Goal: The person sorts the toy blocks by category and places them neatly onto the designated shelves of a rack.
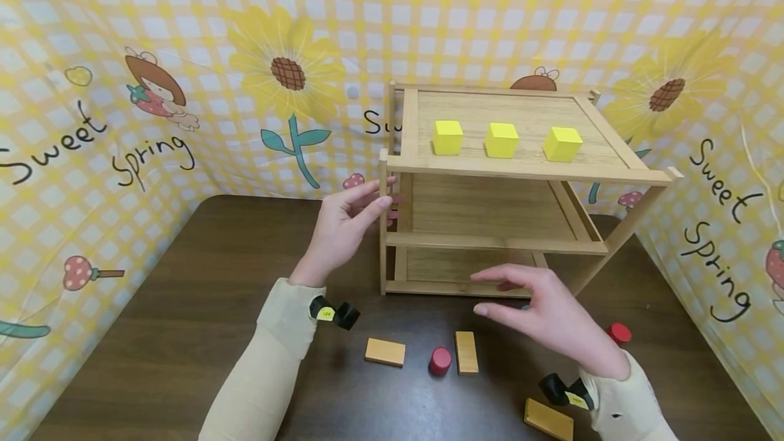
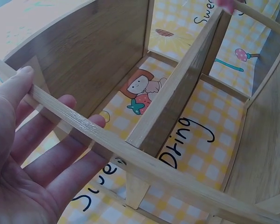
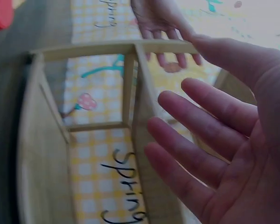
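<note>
A three-tier wooden shelf (image 1: 496, 243) stands on the dark table. My left hand (image 1: 339, 226) is at its front left post, thumb on the near side and fingers reaching behind. The left wrist view shows that thumb (image 2: 21, 86) against the post (image 2: 79, 121). Bare-palmed and holding nothing, my right hand (image 1: 545, 308) hovers before the bottom tier, fingers extended and thumb apart. On the top tier sit a left yellow cube (image 1: 448, 138), a middle yellow cube (image 1: 501, 141) and a right yellow cube (image 1: 562, 144), in a spaced row.
Before the shelf lie a flat wooden block (image 1: 385, 352), a red cylinder (image 1: 439, 362) and an upright-lying wooden block (image 1: 467, 352). Another wooden block (image 1: 548, 419) is beside the right wrist. A second red cylinder (image 1: 619, 333) stands beyond that arm. Checked cloth (image 1: 349, 19) surrounds the table.
</note>
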The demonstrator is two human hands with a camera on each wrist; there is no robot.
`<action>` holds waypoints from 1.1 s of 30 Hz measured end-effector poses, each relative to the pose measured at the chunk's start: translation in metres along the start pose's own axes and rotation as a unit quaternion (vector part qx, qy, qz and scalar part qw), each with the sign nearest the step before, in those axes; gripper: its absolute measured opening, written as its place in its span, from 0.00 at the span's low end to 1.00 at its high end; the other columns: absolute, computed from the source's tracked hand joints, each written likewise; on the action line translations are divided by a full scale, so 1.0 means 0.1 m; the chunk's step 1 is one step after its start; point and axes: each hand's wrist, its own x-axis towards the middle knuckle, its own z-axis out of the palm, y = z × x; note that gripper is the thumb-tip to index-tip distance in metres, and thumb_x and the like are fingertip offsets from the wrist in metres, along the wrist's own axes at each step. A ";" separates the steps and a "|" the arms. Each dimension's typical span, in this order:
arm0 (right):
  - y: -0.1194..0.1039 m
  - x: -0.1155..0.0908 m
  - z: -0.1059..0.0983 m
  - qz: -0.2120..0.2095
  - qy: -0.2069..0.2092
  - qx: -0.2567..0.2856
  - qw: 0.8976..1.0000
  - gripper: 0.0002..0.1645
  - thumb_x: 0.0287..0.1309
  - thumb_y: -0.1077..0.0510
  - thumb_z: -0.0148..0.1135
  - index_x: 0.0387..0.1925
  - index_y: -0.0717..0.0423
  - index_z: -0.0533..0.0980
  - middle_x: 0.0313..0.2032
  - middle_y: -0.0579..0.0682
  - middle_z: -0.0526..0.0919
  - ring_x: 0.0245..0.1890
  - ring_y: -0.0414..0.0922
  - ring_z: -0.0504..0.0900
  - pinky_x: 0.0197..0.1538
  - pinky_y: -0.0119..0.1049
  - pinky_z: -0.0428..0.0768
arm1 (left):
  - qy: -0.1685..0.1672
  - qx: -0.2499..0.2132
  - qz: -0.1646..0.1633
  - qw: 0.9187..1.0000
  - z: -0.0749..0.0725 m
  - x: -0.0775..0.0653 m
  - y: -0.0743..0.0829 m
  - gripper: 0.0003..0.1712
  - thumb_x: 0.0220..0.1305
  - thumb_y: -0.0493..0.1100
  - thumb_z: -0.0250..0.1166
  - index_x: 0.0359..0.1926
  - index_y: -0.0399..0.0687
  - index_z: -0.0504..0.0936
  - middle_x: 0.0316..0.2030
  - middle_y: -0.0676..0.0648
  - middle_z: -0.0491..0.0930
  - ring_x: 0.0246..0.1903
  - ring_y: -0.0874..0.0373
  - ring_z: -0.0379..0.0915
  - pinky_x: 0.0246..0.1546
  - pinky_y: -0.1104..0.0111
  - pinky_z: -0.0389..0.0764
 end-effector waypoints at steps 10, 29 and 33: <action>0.08 0.02 0.35 0.004 -0.124 0.006 0.992 0.24 0.57 0.44 0.77 0.55 0.38 0.82 0.52 0.32 0.83 0.55 0.39 0.80 0.57 0.45 0.79 | 0.008 -0.002 0.007 1.000 0.00 0.00 0.00 0.17 0.72 0.35 0.65 0.59 0.34 0.81 0.52 0.38 0.84 0.42 0.37 0.85 0.39 0.61 0.87; 0.20 0.00 0.73 0.027 -0.220 -0.034 0.975 0.23 0.49 0.47 0.81 0.48 0.46 0.86 0.43 0.30 0.83 0.43 0.35 0.81 0.49 0.38 0.79 | 0.012 0.031 -0.003 0.999 -0.02 -0.01 0.01 0.18 0.71 0.37 0.66 0.59 0.34 0.82 0.50 0.41 0.86 0.43 0.42 0.85 0.35 0.66 0.86; 0.23 -0.02 0.77 0.023 -0.215 -0.030 0.976 0.17 0.49 0.50 0.82 0.42 0.42 0.87 0.38 0.28 0.83 0.38 0.35 0.80 0.45 0.34 0.78 | 0.012 0.031 -0.007 0.999 -0.02 0.00 0.01 0.18 0.71 0.37 0.66 0.59 0.34 0.82 0.50 0.41 0.86 0.43 0.45 0.86 0.36 0.65 0.86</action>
